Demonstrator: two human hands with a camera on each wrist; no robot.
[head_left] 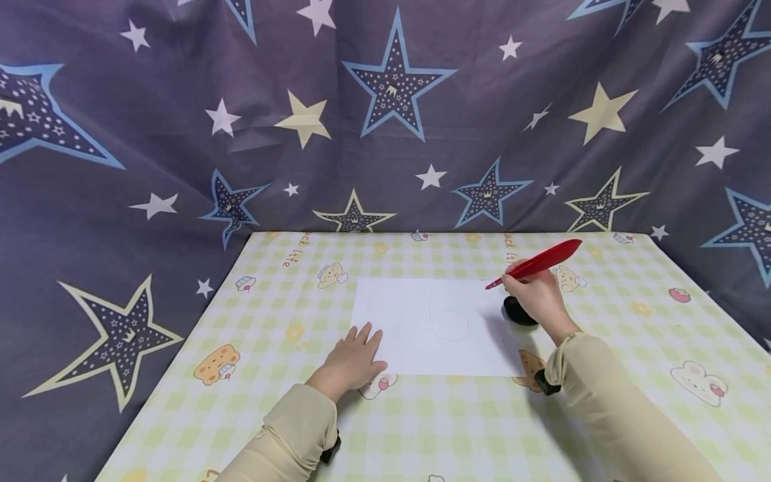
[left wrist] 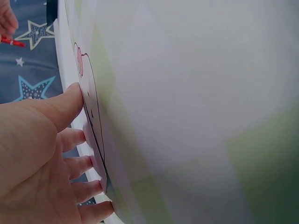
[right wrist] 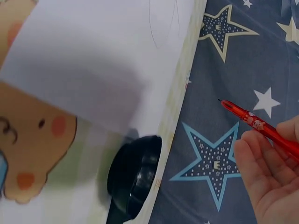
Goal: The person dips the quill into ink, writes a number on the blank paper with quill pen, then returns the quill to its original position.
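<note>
My right hand [head_left: 538, 299] pinches a red feather pen [head_left: 545, 261] above the right end of a white sheet of paper [head_left: 397, 314]. In the right wrist view the pen's dark tip [right wrist: 223, 103] points away from the fingers, clear of any surface. A thin curved line shaped like a 6 [head_left: 448, 335] is drawn on the sheet. My left hand [head_left: 351, 358] rests with spread fingers on the sheet's lower left edge; the left wrist view shows its thumb and fingertips [left wrist: 96, 186] along that edge.
A glossy black rounded object [right wrist: 133, 177] stands on the table beside the sheet's right edge, just under my right hand. The table wears a green checked cloth [head_left: 253, 415] with cartoon prints. Behind it hangs a dark star-patterned curtain [head_left: 361, 167].
</note>
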